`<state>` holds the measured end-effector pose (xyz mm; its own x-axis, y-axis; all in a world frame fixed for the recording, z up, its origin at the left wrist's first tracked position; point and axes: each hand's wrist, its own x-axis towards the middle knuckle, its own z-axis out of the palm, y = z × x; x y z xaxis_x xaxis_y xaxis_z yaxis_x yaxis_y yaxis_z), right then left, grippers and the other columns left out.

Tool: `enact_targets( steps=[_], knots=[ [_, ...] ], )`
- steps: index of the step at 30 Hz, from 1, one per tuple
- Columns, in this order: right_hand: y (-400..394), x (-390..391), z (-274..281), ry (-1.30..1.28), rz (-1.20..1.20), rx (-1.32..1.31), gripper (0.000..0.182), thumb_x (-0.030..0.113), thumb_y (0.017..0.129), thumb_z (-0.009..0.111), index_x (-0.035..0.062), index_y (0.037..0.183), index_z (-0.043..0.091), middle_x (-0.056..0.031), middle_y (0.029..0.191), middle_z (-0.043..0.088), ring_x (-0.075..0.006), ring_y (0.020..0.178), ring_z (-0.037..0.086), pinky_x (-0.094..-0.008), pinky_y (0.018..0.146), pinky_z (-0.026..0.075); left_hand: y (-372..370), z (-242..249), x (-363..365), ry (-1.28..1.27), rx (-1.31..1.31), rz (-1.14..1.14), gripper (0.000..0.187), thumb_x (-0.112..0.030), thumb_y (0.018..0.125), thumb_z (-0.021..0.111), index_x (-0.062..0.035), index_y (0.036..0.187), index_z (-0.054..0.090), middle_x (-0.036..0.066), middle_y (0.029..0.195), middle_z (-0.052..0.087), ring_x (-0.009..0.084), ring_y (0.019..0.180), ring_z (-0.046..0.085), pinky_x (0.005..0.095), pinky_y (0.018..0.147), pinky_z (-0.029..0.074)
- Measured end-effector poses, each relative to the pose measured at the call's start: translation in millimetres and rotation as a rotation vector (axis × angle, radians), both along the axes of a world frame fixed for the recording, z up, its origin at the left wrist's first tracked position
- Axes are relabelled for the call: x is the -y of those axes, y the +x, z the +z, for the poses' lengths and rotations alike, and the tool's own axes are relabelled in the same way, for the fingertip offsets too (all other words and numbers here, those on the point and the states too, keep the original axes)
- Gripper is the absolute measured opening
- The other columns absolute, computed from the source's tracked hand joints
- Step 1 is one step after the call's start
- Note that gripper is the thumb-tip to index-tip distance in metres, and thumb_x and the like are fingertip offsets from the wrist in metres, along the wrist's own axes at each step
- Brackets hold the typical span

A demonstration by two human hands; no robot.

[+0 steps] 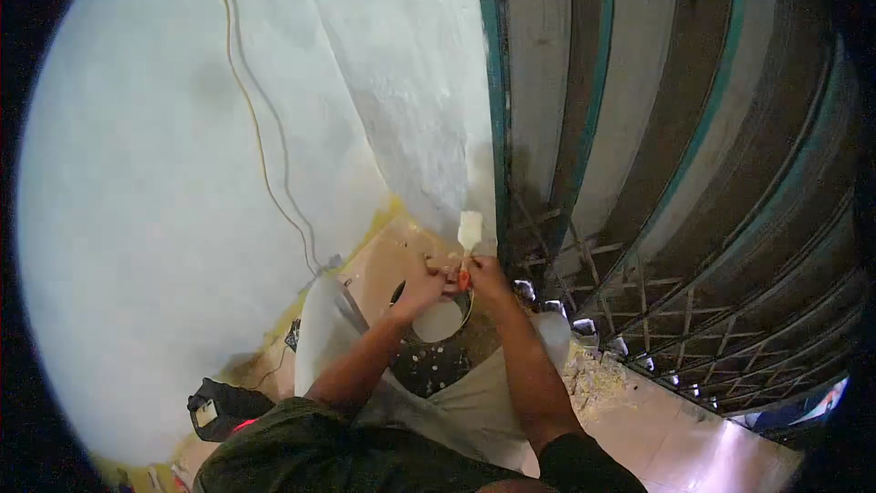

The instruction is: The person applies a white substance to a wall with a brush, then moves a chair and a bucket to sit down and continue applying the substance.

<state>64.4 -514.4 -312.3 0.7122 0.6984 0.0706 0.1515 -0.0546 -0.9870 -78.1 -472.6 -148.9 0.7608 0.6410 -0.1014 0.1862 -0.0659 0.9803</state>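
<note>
A paintbrush (470, 230) with pale, paint-coated bristles points up and away from me, close to the wall's corner. Around its handle my two hands meet. My right hand (488, 278) is closed on the handle from the right. From the left, my left hand (427, 288) has its fingers curled at an orange-red piece (464, 280) on the handle; the fingertips partly hide each other. Just below the hands, between my knees, is a round container of white paint (438, 321). Its dark, white-spotted side (429, 367) and thin wire handle (472, 310) show.
A white wall (182, 128) with a hanging yellowish cable (248, 100) rises ahead and left. To the right stands a folding metal gate (630, 128) with green edges. A black box-like object (228, 409) lies at left. Debris (593, 383) covers floor tiles at right.
</note>
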Motion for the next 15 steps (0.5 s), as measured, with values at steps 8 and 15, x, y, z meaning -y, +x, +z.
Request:
enact_targets(
  steps=[8,15],
  knots=[
    [34.7,-21.1,-28.4,-0.032,0.009,-0.300,0.034,0.028,0.091,0.051,0.0002,0.073,0.059,-0.0050,0.058,0.056,-0.0121,0.045,0.049,-0.0285,0.044,0.041,34.6,-105.9,-81.8,-0.028,-0.232,-0.186,0.048,-0.012,0.087,0.056,-0.0038,0.125,0.029,0.013,0.092,0.063,0.0192,0.082,0.063,0.0309,0.063,0.050],
    [51.1,-49.5,-6.2,-0.070,0.175,-0.484,0.024,0.025,0.092,0.050,0.0039,0.085,0.060,-0.0001,0.062,0.053,-0.0092,0.048,0.046,-0.0259,0.043,0.039,42.2,-185.2,-126.6,0.200,-0.098,-0.254,0.041,-0.007,0.086,0.054,-0.0023,0.120,0.033,0.014,0.088,0.063,0.0222,0.082,0.063,0.0330,0.072,0.048]
  ],
)
